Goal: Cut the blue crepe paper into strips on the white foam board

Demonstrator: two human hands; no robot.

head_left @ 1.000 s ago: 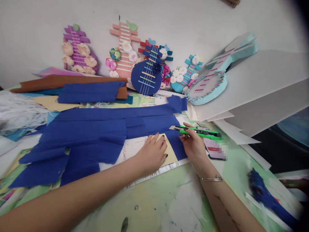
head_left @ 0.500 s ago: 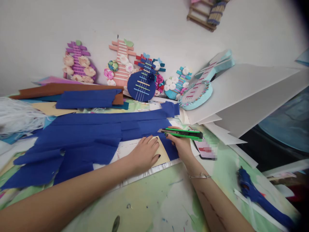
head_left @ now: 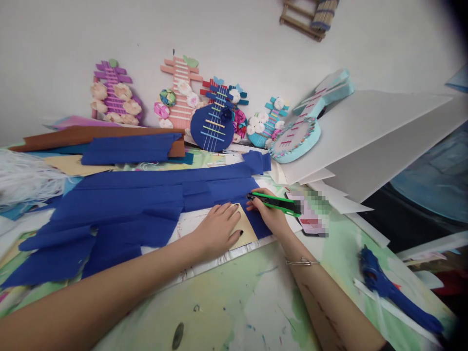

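My left hand (head_left: 215, 229) lies flat with its fingers stretched over a pale yellow card (head_left: 247, 233), pressing it down. Under the card are a white board (head_left: 193, 219) with red marks and a piece of dark blue crepe paper (head_left: 260, 225). In my right hand (head_left: 272, 219) is a green and black utility knife (head_left: 280, 202), gripped near its front end. The knife points left, just above the blue paper and close to the card's upper right corner; its blade can hardly be made out. More blue crepe paper (head_left: 120, 202) spreads out to the left.
A phone (head_left: 310, 224) lies beyond my right wrist, and a blue hot glue gun (head_left: 387, 287) rests at the right. Along the wall stand several decorated toy lutes (head_left: 212, 127). Large grey-white sheets (head_left: 351, 136) lean at the right. White strings (head_left: 27, 178) are heaped at left.
My right hand has brought the knife left toward the card, and its front end has tipped downward. The blade showed before and hardly shows now. My left hand stays on the card. The view shifted.
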